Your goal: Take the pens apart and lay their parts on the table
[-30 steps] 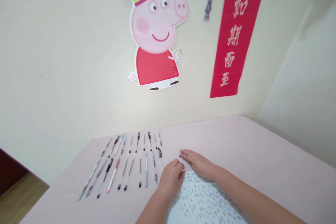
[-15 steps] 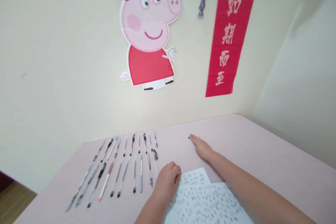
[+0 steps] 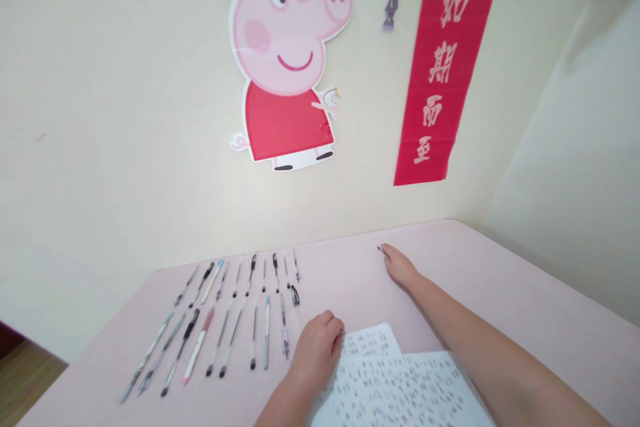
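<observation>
Sheets (image 3: 400, 390) by L hand (image 3: 319, 347), dark-tipped item (image 3: 379, 249) in R hand (image 3: 399, 267)

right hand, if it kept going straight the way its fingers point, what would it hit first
Probably the pale wall, past the far edge of the pink table; the right hand points forward and somewhat left, though its depth is hard to judge.

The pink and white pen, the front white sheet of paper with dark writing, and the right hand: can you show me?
Pink and white pen (image 3: 199, 347): head view, middle of the barrel.
Front white sheet of paper (image 3: 400, 387): head view, its written face.
Right hand (image 3: 400, 267): head view, back of the hand.
</observation>
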`<state>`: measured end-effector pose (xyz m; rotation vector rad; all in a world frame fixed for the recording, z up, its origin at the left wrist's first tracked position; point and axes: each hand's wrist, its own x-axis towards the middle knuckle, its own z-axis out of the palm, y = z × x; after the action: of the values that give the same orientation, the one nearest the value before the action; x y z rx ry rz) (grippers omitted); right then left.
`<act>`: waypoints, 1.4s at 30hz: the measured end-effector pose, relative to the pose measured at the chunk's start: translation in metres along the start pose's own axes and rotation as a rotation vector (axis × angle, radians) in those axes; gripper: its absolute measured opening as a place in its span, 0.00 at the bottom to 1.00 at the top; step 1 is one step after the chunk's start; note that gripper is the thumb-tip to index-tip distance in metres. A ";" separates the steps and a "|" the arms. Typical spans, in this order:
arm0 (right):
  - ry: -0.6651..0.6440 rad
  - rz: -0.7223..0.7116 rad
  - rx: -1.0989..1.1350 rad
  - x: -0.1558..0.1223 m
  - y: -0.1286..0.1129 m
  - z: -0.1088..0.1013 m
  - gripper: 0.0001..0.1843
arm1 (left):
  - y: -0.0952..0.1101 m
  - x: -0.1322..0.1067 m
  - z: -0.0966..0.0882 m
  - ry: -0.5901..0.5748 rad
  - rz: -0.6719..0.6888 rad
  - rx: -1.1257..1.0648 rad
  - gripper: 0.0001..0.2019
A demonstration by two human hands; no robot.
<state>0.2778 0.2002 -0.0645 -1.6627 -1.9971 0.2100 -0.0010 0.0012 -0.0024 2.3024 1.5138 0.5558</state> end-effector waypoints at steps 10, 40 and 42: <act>-0.047 -0.092 -0.043 -0.035 -0.005 -0.010 0.26 | 0.005 0.000 -0.006 -0.022 -0.012 0.010 0.11; 0.114 0.118 -0.065 0.032 0.039 0.009 0.34 | 0.001 0.000 -0.002 -0.021 -0.009 0.006 0.12; 0.116 0.115 -0.064 0.030 0.038 0.009 0.34 | 0.001 0.000 -0.002 -0.027 -0.013 0.004 0.12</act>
<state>0.3036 0.2399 -0.0802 -1.7898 -1.8428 0.0890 -0.0007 0.0012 -0.0001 2.2914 1.5179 0.5167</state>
